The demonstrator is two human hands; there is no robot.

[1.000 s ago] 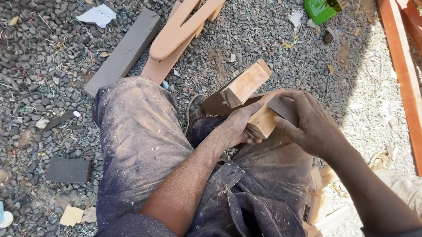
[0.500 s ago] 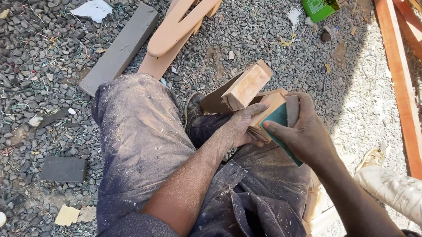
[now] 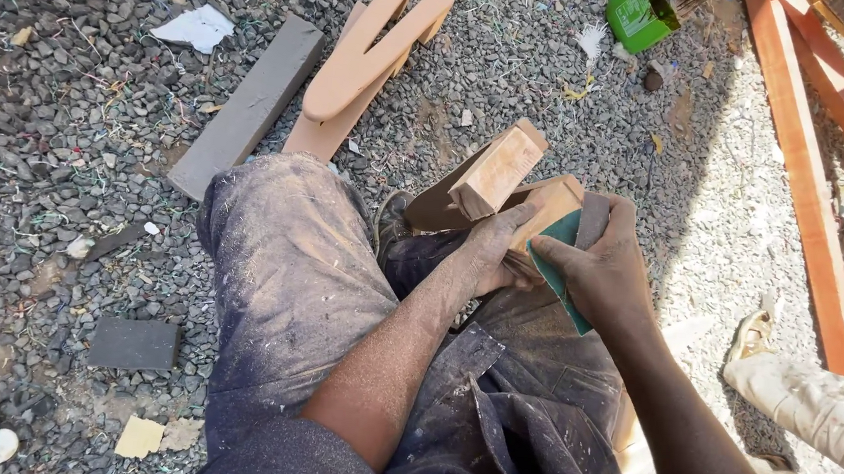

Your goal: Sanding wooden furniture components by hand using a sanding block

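Observation:
I sit with a wooden piece (image 3: pixel 502 178) of joined blocks resting on my lap over dusty dark trousers (image 3: pixel 288 287). My left hand (image 3: pixel 491 251) grips its lower end and steadies it. My right hand (image 3: pixel 605 271) holds a folded green sheet of sandpaper (image 3: pixel 555 263) pressed against the right side of the wood. Both hands are covered in fine dust.
Gravel ground all around. A grey foam bar (image 3: pixel 247 103) and curved wooden parts (image 3: pixel 366 52) lie ahead left. A green container (image 3: pixel 642 12) sits at the top. Long reddish timber planks (image 3: pixel 809 167) run along the right. A dark pad (image 3: pixel 133 343) lies at lower left.
My right hand drew back along the wood toward me, exposing the green sandpaper that it first covered. The left hand kept its hold.

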